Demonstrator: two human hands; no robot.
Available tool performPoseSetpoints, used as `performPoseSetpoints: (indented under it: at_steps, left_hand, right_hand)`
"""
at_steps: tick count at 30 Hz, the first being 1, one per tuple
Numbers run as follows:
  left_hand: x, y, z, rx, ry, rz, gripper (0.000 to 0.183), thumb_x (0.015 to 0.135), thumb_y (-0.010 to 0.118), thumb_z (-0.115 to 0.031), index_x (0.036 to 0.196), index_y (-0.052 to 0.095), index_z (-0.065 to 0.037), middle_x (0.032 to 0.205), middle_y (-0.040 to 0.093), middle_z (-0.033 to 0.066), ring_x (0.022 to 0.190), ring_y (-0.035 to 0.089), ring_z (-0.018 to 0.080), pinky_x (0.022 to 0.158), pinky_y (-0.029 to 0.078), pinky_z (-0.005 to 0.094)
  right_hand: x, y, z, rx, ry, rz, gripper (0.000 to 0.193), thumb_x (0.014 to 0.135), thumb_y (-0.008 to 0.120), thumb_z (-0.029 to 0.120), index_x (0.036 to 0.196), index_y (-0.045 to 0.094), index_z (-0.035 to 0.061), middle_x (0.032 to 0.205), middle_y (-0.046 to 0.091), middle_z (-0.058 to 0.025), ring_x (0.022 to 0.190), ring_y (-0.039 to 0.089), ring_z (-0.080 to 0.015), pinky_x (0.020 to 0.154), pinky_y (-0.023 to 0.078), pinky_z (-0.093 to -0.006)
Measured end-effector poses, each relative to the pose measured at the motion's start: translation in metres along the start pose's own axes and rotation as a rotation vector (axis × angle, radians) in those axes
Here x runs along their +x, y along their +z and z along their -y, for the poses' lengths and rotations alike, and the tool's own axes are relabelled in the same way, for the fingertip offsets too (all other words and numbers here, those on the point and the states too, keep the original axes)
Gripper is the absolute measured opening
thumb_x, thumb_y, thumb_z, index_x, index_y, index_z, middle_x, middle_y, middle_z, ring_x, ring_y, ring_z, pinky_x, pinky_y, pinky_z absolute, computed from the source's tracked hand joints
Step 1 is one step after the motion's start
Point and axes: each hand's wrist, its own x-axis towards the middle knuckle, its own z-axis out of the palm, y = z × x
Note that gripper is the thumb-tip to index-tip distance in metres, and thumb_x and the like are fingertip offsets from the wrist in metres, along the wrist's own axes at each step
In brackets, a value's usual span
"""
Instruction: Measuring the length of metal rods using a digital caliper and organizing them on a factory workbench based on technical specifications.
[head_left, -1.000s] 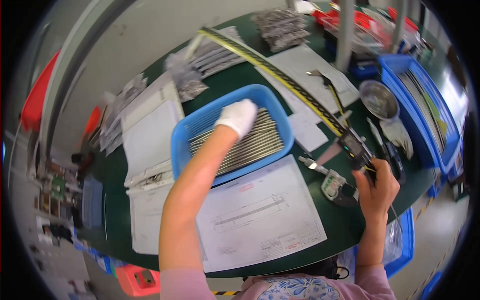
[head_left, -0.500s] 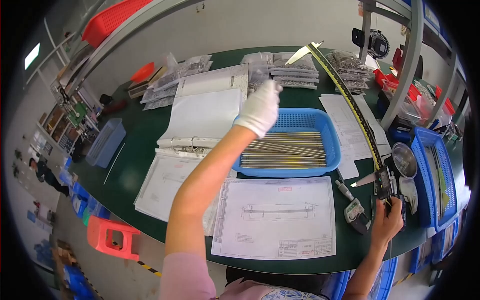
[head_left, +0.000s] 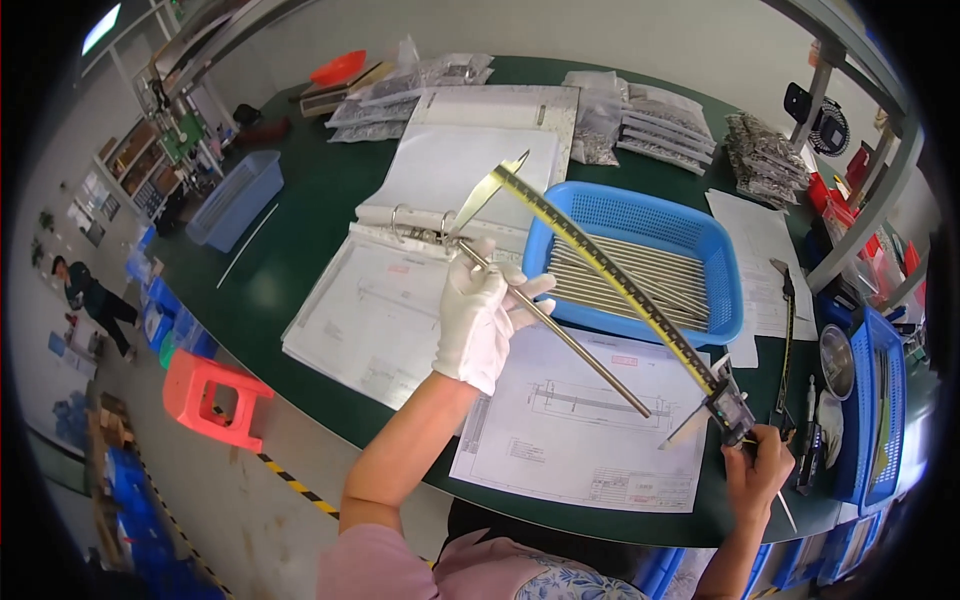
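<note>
My left hand (head_left: 475,318), in a white glove, is closed around a thin metal rod (head_left: 585,354) near its upper end. The rod slants down to the right above a printed drawing (head_left: 590,470). In my bare right hand (head_left: 757,470) is a long digital caliper (head_left: 625,285), gripped near its display end. Its beam reaches up and left across the blue basket (head_left: 735,295), and its far jaw is above the open binder (head_left: 370,215). The rod's lower end is left of the caliper's near jaw, and I cannot tell whether they touch. More rods (head_left: 640,280) lie in the basket.
Bagged parts (head_left: 665,130) are stacked at the back of the green table (head_left: 300,210). A second caliper (head_left: 786,330), a round metal dish (head_left: 837,362) and a blue tray (head_left: 880,410) are at the right. A red stool (head_left: 215,395) stands on the floor at left.
My left hand has come from above the basket's back edge down to its left, now with a rod plainly in it. The caliper has swung left over the basket. My view has shifted.
</note>
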Motion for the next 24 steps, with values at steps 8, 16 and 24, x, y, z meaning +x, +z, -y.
performPoseSetpoints:
  at_steps: [8,16,24]
  left_hand:
    - [-0.012,-0.015,0.013,-0.064,-0.051,-0.010,0.050,0.093,0.040,-0.007,0.137,0.018,-0.018,0.089,0.053,0.0067,0.092,0.062,0.0305,0.074,0.056,0.0452]
    - [-0.013,-0.017,0.010,-0.053,-0.031,0.031,0.051,0.092,0.041,-0.006,0.137,0.019,-0.015,0.088,0.053,0.0061,0.089,0.063,0.0292,0.074,0.057,0.0433]
    - [-0.019,-0.022,0.014,-0.081,-0.037,0.025,0.052,0.091,0.042,-0.004,0.137,0.020,-0.013,0.089,0.054,0.0061,0.088,0.063,0.0293,0.073,0.057,0.0437]
  right_hand:
    - [-0.003,0.014,0.008,-0.040,0.026,0.167,0.033,0.068,0.074,0.026,0.076,0.051,0.0041,0.051,0.045,-0.0080,0.044,0.046,-0.0265,0.044,0.034,-0.0338]
    - [-0.003,0.020,0.005,0.014,0.038,0.196,0.030,0.069,0.073,0.023,0.078,0.052,0.0033,0.050,0.044,-0.0084,0.043,0.046,-0.0262,0.044,0.034,-0.0336]
    - [-0.009,0.015,0.006,0.031,0.045,0.233,0.029,0.071,0.071,0.023,0.079,0.052,0.0029,0.049,0.042,-0.0080,0.043,0.045,-0.0258,0.044,0.034,-0.0340]
